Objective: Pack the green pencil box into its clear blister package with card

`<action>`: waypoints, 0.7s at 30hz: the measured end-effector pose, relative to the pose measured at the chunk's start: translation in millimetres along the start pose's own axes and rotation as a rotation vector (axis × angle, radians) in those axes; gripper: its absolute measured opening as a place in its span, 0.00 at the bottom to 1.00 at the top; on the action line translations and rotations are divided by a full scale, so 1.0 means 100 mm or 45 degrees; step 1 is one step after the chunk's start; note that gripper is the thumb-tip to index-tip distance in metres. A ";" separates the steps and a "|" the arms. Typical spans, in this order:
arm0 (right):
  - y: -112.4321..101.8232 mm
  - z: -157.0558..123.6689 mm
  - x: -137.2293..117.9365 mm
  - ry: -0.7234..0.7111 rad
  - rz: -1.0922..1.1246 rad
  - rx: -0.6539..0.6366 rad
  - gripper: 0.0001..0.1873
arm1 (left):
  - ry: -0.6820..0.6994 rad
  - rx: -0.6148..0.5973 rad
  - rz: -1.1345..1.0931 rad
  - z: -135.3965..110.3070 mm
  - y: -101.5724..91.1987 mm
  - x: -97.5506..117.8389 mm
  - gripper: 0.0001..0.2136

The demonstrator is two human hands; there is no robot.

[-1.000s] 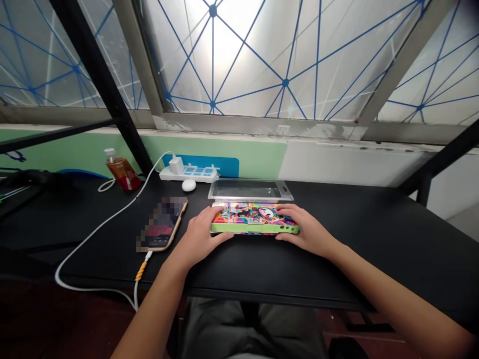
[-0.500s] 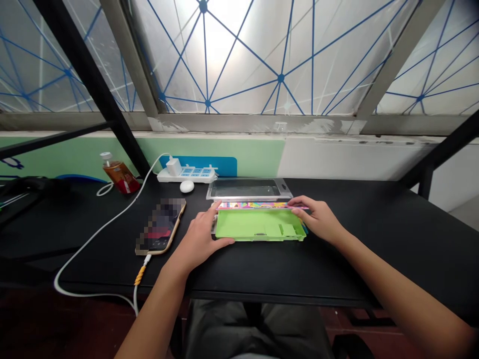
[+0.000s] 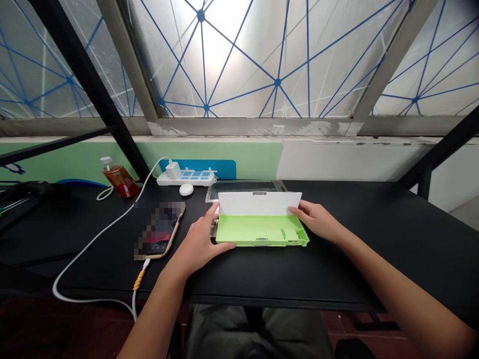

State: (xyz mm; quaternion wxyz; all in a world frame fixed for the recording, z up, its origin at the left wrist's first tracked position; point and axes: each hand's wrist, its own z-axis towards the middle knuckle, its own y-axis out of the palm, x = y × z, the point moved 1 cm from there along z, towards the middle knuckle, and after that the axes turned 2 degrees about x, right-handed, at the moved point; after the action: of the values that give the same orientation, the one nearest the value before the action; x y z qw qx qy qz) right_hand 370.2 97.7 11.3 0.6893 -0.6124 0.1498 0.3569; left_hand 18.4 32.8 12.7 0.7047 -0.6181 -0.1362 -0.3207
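Note:
A light green plastic pencil case (image 3: 243, 228) lies open on the black desk, its tray showing small moulded compartments at the right end. Its lid (image 3: 254, 203) leans up at the back, the white inner face toward me. My left hand (image 3: 200, 237) grips the left end of the case, thumb along the front edge and fingers behind. At the lid's right edge, my right hand (image 3: 316, 218) pinches it, thumb on the white face; the other fingers are partly hidden behind. Part of a clear plastic package (image 3: 247, 186) shows behind the lid.
Left of the case lies a phone (image 3: 164, 232) with a charging cable (image 3: 60, 269) plugged in. Further back are a white oval case (image 3: 186, 190), a power strip (image 3: 190, 177) and a tilted bottle (image 3: 121, 180). Frosted windows rise behind the desk.
The lid was seen nearly edge-on with a colourful strip; it has swung so its white inner face shows. My right hand moved with it, while my left hand stays on the case.

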 end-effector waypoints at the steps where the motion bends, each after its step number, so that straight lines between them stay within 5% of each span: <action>1: 0.00 0.00 0.01 -0.043 -0.001 -0.049 0.23 | -0.012 0.002 -0.012 0.00 0.00 0.00 0.49; 7: 0.00 -0.03 0.05 -0.210 0.080 -0.062 0.30 | -0.131 0.055 -0.055 0.03 -0.01 -0.01 0.33; 13: 0.00 -0.07 -0.02 -0.272 0.113 -0.186 0.34 | -0.188 0.107 -0.008 0.04 -0.02 -0.01 0.29; 19: 0.04 -0.04 -0.05 -0.277 -0.035 0.006 0.20 | -0.060 0.053 0.072 0.04 0.00 0.01 0.23; 21: 0.06 -0.02 -0.03 -0.185 -0.049 -0.003 0.23 | -0.008 0.008 0.126 0.04 0.01 0.02 0.20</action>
State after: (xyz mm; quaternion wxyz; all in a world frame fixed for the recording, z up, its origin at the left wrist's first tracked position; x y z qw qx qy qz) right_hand 364.8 95.2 8.5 0.7045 -0.5883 0.0871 0.3873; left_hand 21.2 36.0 14.2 0.7212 -0.6228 -0.1086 -0.2832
